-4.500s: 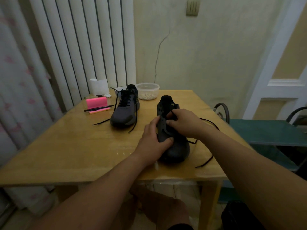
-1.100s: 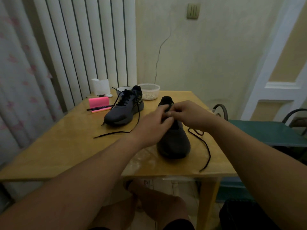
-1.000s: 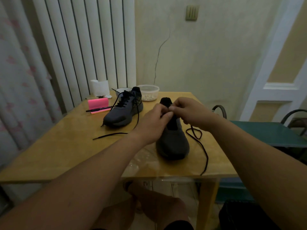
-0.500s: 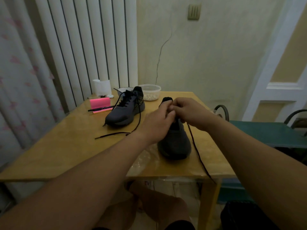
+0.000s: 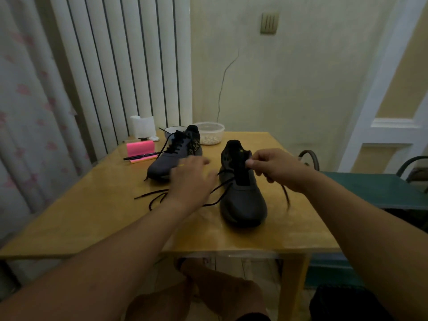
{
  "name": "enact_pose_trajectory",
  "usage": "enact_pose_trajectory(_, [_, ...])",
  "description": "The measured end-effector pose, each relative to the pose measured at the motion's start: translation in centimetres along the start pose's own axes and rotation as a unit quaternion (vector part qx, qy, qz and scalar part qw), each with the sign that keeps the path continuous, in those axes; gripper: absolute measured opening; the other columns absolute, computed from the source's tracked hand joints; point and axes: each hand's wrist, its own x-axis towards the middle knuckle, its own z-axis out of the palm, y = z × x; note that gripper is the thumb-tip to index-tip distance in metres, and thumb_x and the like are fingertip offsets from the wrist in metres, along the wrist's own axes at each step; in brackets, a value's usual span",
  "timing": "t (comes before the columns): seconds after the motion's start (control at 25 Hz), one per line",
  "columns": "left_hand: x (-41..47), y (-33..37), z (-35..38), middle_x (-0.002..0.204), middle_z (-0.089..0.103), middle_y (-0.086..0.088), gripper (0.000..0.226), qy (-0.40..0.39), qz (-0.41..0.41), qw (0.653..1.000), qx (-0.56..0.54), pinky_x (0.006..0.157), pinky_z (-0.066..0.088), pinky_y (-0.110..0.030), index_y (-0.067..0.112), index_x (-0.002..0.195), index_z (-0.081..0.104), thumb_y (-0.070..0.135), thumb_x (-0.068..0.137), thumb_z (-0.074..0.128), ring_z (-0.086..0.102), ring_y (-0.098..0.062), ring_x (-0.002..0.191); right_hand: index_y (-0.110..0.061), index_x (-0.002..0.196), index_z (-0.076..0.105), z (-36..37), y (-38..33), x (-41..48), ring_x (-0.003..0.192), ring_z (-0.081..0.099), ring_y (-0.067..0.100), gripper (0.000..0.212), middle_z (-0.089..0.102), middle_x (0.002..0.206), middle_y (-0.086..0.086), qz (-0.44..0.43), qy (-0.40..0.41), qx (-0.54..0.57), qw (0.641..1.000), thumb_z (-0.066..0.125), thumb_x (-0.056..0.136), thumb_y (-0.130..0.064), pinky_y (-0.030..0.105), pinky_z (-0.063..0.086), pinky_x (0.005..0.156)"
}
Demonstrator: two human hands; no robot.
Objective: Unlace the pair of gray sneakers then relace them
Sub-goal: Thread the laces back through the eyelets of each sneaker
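Observation:
The near gray sneaker (image 5: 242,195) stands on the wooden table (image 5: 92,218) with its toe toward me and its eyelets mostly bare. Its black shoelace (image 5: 222,189) runs from the lowest eyelets out to the left. My right hand (image 5: 275,167) pinches the lace's other part beside the tongue, and the loose end hangs blurred below the fist. My left hand (image 5: 192,179) is blurred, left of the shoe and over the lace; whether it holds the lace is unclear. The far gray sneaker (image 5: 176,156) is still laced, and its lace trails onto the table.
At the table's back stand a clear tub (image 5: 210,133), a white bowl (image 5: 172,131) and a white paper roll (image 5: 142,126). A pink notepad (image 5: 140,148) with a black pen (image 5: 141,156) lies at the back left. A green chair (image 5: 375,191) stands to the right.
My left hand has swung away from the shoe's tongue to the left, and the lace now stretches out on that side. My right hand stays at the tongue, still pinching the lace.

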Motion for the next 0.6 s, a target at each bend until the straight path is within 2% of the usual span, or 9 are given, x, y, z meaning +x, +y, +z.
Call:
enact_pose_trajectory(0.08, [0.2, 3.9, 0.5, 0.125, 0.064, 0.005, 0.038, -0.074, 0.08, 0.99, -0.093, 0.098, 0.041, -0.044, 0.03, 0.135, 0.06, 0.051, 0.107, 0.044, 0.053, -0.018, 0.119, -0.015, 0.103, 0.068, 1.1, -1.3, 0.8, 0.069, 0.055, 0.016, 0.018, 0.066, 0.088, 0.006, -0.022, -0.003, 0.026, 0.999, 0.061, 0.104, -0.032, 0.032, 0.048, 0.063])
enact_pose_trajectory(0.16, [0.3, 5.5, 0.5, 0.101, 0.065, 0.002, 0.029, -0.108, 0.072, 0.973, -0.19, 0.084, 0.045, -0.043, 0.023, 0.114, 0.064, 0.044, 0.11, 0.044, 0.059, -0.017, 0.096, -0.01, 0.106, 0.066, 1.1, -1.7, 0.9, 0.065, 0.054, 0.012, 0.019, 0.064, 0.084, 0.005, -0.024, 0.0, 0.079, 0.997, 0.061, 0.105, -0.028, 0.03, 0.047, 0.06])
enact_pose_trajectory(0.24, [0.4, 4.3, 0.3, 0.079, 0.058, -0.002, 0.034, -0.082, 0.024, 0.964, -0.252, 0.069, 0.042, -0.042, 0.017, 0.086, 0.059, 0.037, 0.11, 0.048, 0.054, -0.02, 0.074, -0.006, 0.113, 0.064, -0.1, -1.0, 0.1, 0.063, 0.05, 0.013, 0.021, 0.061, 0.082, 0.005, -0.001, -0.017, 0.134, 0.991, 0.059, 0.106, -0.025, 0.03, 0.043, 0.06])
enact_pose_trajectory(0.28, [0.3, 3.2, 0.1, 0.07, 0.051, -0.002, 0.04, -0.059, -0.002, 0.965, -0.255, 0.064, 0.037, -0.041, 0.016, 0.075, 0.053, 0.036, 0.109, 0.05, 0.049, -0.02, 0.066, -0.005, 0.116, 0.064, -0.9, -0.3, -0.4, 0.062, 0.047, 0.014, 0.022, 0.059, 0.08, 0.004, 0.014, -0.035, 0.16, 0.986, 0.057, 0.107, -0.024, 0.03, 0.041, 0.059])
enact_pose_trajectory(0.36, [0.2, 1.1, -0.1, 0.062, 0.038, -0.003, 0.046, -0.035, -0.037, 0.973, -0.227, 0.06, 0.029, -0.038, 0.016, 0.066, 0.041, 0.034, 0.105, 0.056, 0.037, -0.019, 0.058, -0.006, 0.119, 0.065, -2.2, 1.2, -1.5, 0.06, 0.043, 0.014, 0.022, 0.056, 0.076, 0.003, 0.041, -0.077, 0.232, 0.969, 0.055, 0.107, -0.022, 0.028, 0.04, 0.058])
enact_pose_trajectory(0.48, [-0.5, -0.1, 0.3, 0.058, 0.035, -0.002, 0.046, -0.052, -0.022, 0.988, -0.145, 0.059, 0.028, -0.037, 0.017, 0.061, 0.037, 0.029, 0.096, 0.063, 0.035, -0.019, 0.056, -0.008, 0.116, 0.066, -2.8, 1.8, -2.6, 0.063, 0.052, 0.014, 0.02, 0.057, 0.08, 0.004, 0.039, -0.117, 0.392, 0.912, 0.057, 0.1, -0.017, 0.027, 0.051, 0.06])
enact_pose_trajectory(0.56, [-0.7, 0.2, 0.6, 0.056, 0.037, 0.002, 0.045, -0.062, -0.008, 0.991, -0.118, 0.061, 0.029, -0.036, 0.02, 0.059, 0.037, 0.027, 0.094, 0.064, 0.038, -0.02, 0.056, -0.005, 0.12, 0.067, -2.8, 2.1, -2.6, 0.079, 0.069, 0.019, 0.028, 0.069, 0.097, 0.011, 0.024, -0.115, 0.464, 0.878, 0.058, 0.094, -0.009, 0.032, 0.062, 0.075])
enact_pose_trajectory(0.6, [-0.8, 0.4, 0.7, 0.055, 0.038, 0.003, 0.044, -0.073, 0.005, 0.991, -0.111, 0.063, 0.029, -0.036, 0.021, 0.058, 0.038, 0.027, 0.094, 0.064, 0.039, -0.02, 0.056, -0.003, 0.125, 0.066, -2.7, 2.2, -2.5, 0.092, 0.073, 0.022, 0.034, 0.073, 0.109, 0.015, 0.02, -0.108, 0.475, 0.873, 0.058, 0.092, -0.004, 0.034, 0.062, 0.085])
